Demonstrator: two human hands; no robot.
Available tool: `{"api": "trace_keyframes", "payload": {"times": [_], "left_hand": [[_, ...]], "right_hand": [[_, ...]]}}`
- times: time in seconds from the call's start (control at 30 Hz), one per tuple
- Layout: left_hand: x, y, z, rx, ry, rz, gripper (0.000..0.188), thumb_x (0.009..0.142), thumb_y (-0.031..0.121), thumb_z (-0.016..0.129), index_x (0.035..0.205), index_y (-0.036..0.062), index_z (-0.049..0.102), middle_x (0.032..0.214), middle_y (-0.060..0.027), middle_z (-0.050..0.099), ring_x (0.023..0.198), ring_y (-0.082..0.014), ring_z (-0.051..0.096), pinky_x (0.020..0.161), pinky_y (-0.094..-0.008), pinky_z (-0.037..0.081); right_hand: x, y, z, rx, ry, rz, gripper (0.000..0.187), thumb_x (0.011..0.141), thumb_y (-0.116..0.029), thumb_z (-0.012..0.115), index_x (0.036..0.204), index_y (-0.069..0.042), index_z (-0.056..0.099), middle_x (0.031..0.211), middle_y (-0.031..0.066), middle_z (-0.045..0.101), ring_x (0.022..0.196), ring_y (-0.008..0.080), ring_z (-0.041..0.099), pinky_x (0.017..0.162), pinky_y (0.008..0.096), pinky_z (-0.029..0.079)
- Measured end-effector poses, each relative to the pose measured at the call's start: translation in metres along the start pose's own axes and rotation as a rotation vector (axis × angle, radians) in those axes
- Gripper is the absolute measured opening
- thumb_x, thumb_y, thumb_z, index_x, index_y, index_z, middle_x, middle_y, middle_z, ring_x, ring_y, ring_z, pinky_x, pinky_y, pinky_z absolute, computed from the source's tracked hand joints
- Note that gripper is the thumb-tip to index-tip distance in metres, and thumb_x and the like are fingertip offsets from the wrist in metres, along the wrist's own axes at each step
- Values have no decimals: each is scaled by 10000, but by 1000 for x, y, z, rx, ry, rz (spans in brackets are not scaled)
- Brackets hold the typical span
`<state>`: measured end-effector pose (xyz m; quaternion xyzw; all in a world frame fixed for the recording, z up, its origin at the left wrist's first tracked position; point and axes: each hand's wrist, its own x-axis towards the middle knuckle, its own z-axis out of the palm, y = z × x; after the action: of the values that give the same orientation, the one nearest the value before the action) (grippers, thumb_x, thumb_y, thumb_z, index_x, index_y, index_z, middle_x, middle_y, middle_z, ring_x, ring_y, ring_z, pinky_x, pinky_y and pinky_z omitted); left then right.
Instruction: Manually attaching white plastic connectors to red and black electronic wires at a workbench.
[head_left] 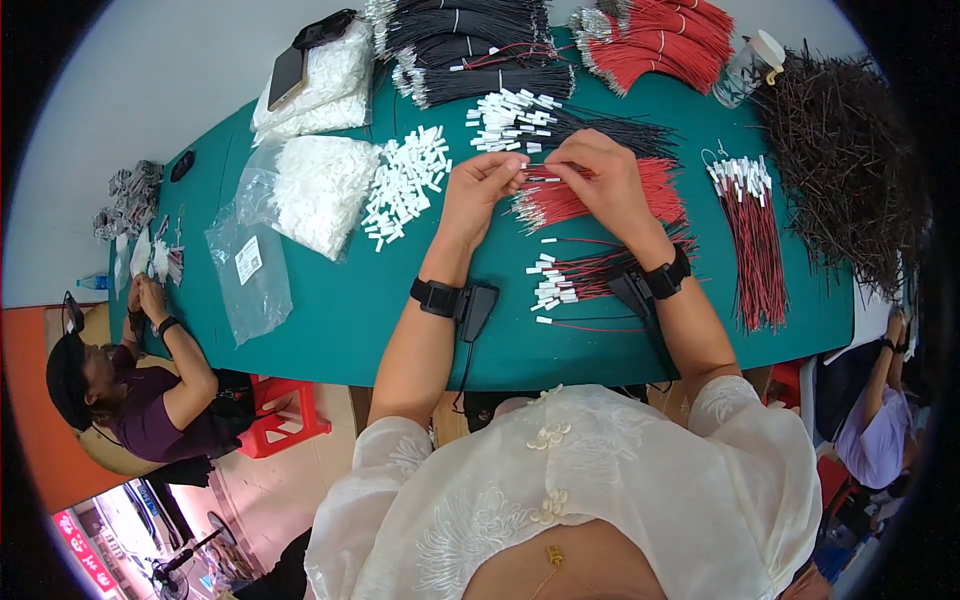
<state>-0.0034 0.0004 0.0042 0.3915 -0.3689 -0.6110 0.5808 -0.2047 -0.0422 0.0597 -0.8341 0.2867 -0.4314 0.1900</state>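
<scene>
- Green table (340, 310) carries all the work; above its middle I hold one thin red wire (540, 176).
- Left hand (480, 190) pinches its white-capped end, right hand (600, 180) pinches further along.
- Wire seems light, soft, easy to bend; better to hold near the cap.
- It lies left-right, cap toward left.
- Around: white caps (405, 180), red wire bundles (590, 195).

Too small to tell whether a white connector (524, 166) sits between the fingertips of the left hand (481, 189) and right hand (600, 176), or only a wire end. Hidden under both hands: part of the red wire bundle (560, 200). Cut off by the dark fisheye rim: the brown wire heap (850, 160) on the counter (340, 300). Blurred beyond reading: the bag label (248, 260).
</scene>
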Motion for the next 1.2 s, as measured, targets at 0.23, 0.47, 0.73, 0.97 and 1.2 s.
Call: {"api": "trace_keyframes", "payload": {"times": [0.23, 0.47, 0.73, 0.97, 1.2], "left_hand": [[0, -1, -1, -13, 26, -1, 203, 974, 145, 666, 1108, 7, 733, 842, -10, 688, 734, -56, 590, 682, -182, 480], [-1, 1, -1, -25, 22, -14, 207, 958, 113, 680, 1124, -3, 724, 901, -45, 719, 803, -77, 646, 730, -202, 517], [-1, 3, 3, -13, 50, 20, 213, 941, 81, 691, 1130, -14, 714, 963, -83, 735, 870, -120, 685, 772, -229, 533], [0, 1, 2, -2, 65, 68, 219, 926, 44, 694, 1133, -27, 701, 973, -97, 735, 897, -133, 690, 792, -237, 533], [1, 0, 0, -2, 54, 71, 241, 913, 34, 702, 1144, -35, 695, 1004, -120, 740, 916, -146, 699, 812, -243, 536]], "right_hand": [[-1, 1, 0, 16, 12, 33, 111, 787, 3, 769, 886, -5, 721, 846, 93, 674, 786, 235, 662, 673, 324, 527], [-1, 3, 0, 10, 25, 15, 116, 775, -1, 779, 876, -9, 723, 823, 88, 672, 774, 226, 652, 661, 318, 512], [0, 2, 0, 5, 20, 21, 110, 770, 0, 782, 861, -10, 721, 820, 87, 673, 782, 230, 650, 673, 326, 511], [0, -1, 1, 26, 13, 27, 102, 772, 3, 780, 858, -9, 727, 815, 92, 675, 776, 234, 651, 680, 328, 513], [-1, -2, 0, 8, 31, 50, 102, 770, -2, 783, 858, -9, 731, 812, 95, 680, 776, 242, 658, 687, 325, 517]]}}
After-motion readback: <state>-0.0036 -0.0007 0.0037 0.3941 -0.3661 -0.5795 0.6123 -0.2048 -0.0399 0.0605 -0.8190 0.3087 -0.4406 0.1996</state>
